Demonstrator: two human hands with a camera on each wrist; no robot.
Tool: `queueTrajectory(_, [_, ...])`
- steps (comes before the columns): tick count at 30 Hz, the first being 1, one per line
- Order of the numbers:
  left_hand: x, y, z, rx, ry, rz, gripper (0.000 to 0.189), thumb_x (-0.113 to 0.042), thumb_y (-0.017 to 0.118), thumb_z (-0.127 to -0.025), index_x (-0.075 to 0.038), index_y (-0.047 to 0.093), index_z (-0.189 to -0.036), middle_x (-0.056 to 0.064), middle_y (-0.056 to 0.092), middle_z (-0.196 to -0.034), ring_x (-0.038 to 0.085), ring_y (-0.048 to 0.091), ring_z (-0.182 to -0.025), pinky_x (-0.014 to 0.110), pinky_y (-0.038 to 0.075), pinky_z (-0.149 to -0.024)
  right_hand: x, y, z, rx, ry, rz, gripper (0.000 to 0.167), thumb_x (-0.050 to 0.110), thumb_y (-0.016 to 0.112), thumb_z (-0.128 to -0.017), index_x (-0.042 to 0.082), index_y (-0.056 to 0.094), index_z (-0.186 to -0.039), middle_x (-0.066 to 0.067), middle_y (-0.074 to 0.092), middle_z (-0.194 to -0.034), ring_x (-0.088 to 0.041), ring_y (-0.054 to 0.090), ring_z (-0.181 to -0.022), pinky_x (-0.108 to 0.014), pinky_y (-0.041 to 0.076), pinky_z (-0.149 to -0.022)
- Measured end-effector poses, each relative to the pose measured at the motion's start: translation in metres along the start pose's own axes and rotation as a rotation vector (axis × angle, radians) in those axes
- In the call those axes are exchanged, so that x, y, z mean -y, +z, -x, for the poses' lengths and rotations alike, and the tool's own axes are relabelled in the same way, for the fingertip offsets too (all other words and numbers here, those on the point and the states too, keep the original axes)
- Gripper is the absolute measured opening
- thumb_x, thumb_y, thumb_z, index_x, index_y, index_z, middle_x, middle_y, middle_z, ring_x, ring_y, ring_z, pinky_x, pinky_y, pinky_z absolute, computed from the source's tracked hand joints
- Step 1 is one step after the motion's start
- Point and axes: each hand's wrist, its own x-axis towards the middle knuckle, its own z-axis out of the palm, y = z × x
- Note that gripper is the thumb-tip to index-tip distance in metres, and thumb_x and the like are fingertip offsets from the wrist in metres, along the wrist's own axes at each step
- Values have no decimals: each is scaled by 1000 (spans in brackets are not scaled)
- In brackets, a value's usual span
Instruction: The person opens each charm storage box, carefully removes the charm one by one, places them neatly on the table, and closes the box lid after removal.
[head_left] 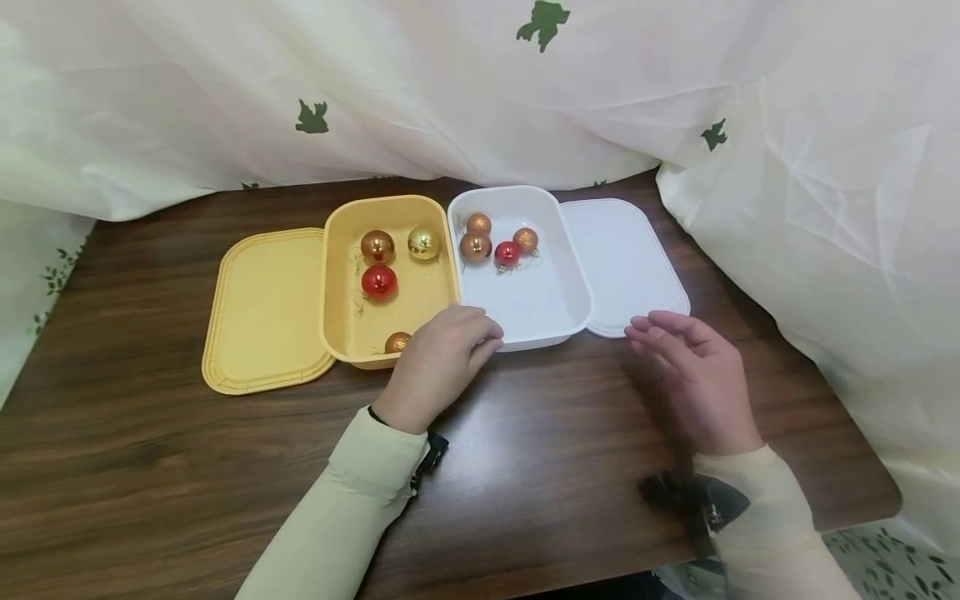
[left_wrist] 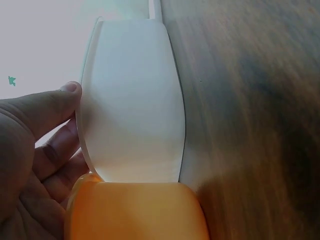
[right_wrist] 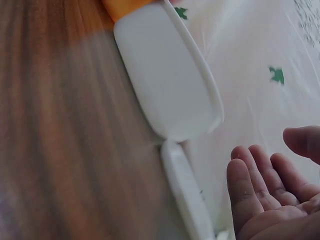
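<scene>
My left hand holds the near rim of the white plastic box, at its left corner. In the left wrist view the thumb lies at the rim, the other fingers behind it. Off to the right, my right hand is held over the table near the white lid, fingers loosely bent and palm bare. Inside the white box, a small red bauble lies with several copper ones. The yellow box contains a brown bauble, a gold bauble, a red bauble and a glittery copper bauble.
Left of the yellow box lies a yellow lid, its edge against the box. Both boxes stand side by side on a dark wooden table. A white curtain with green bird shapes hangs behind and along the right side.
</scene>
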Motion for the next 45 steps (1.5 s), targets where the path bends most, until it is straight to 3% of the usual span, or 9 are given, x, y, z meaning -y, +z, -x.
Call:
queueTrajectory(6, [2, -2, 0, 10, -2, -3, 4, -15, 71, -95, -12, 73, -98, -3, 70, -98, 16, 63, -96, 31, 52, -88, 14, 31, -3, 14, -166, 413, 33, 19, 74, -93, 3, 68, -122, -7, 72, -114, -19, 68, -104, -20, 54, -87])
queueTrajectory(9, [3, -5, 0, 9, -12, 7, 8, -14, 71, -95, -11, 72, -102, -1, 71, -103, 17, 64, -97, 31, 53, -89, 16, 48, -6, 44, -247, 524, 28, 19, 74, -93, 6, 71, -118, -4, 74, -112, -15, 67, -103, -19, 55, -84])
queueTrajectory(16, [5, -17, 1, -1, -61, 25, 19, -13, 75, -91, -8, 71, -110, 3, 69, -108, 17, 61, -94, 31, 53, -86, 13, 78, -11, 161, -329, 537, 24, 14, 74, -93, 7, 71, -116, -5, 73, -113, -14, 68, -104, -22, 54, -90])
queueTrajectory(21, [10, -29, 1, 35, -119, 18, 29, -14, 78, -89, -6, 69, -115, 8, 68, -108, 19, 60, -92, 33, 53, -85, 8, 99, -16, 221, -371, 514, 23, 9, 74, -92, 4, 71, -115, -5, 73, -112, -15, 68, -104, -23, 54, -92])
queueTrajectory(26, [17, -46, 1, 196, -277, 63, 30, -21, 79, -89, -7, 70, -115, 6, 68, -111, 21, 64, -100, 37, 53, -91, 5, 120, -20, 256, -392, 537, 24, 9, 75, -91, 4, 71, -114, -4, 73, -111, -14, 68, -103, -24, 55, -89])
queueTrajectory(30, [25, -59, 4, 337, -366, 90, 21, -24, 77, -90, -11, 71, -105, 1, 70, -102, 20, 64, -95, 40, 52, -91, 3, 135, -22, 278, -378, 563, 23, 7, 74, -91, 4, 71, -114, -6, 74, -109, -14, 68, -101, -26, 56, -89])
queueTrajectory(33, [28, -65, 5, 384, -380, 97, 13, -23, 76, -91, -14, 73, -99, -3, 70, -93, 18, 62, -87, 39, 52, -86, 2, 144, -23, 297, -373, 569, 23, 6, 75, -90, 3, 72, -113, -7, 74, -108, -16, 68, -100, -29, 57, -88])
queueTrajectory(38, [34, -68, 5, 409, -359, 106, 4, -19, 74, -92, -16, 75, -95, -6, 70, -87, 15, 61, -82, 36, 52, -81, 2, 160, -23, 352, -406, 600, 22, 6, 76, -89, 4, 73, -112, -6, 74, -106, -15, 68, -99, -34, 57, -89])
queueTrajectory(45, [37, -70, 8, 395, -344, 137, 4, -18, 74, -93, -15, 76, -93, -7, 71, -85, 13, 62, -79, 35, 52, -79, -10, 179, -23, 485, -604, 709, 21, 4, 78, -86, 5, 75, -107, -3, 75, -102, -17, 70, -94, -31, 57, -88])
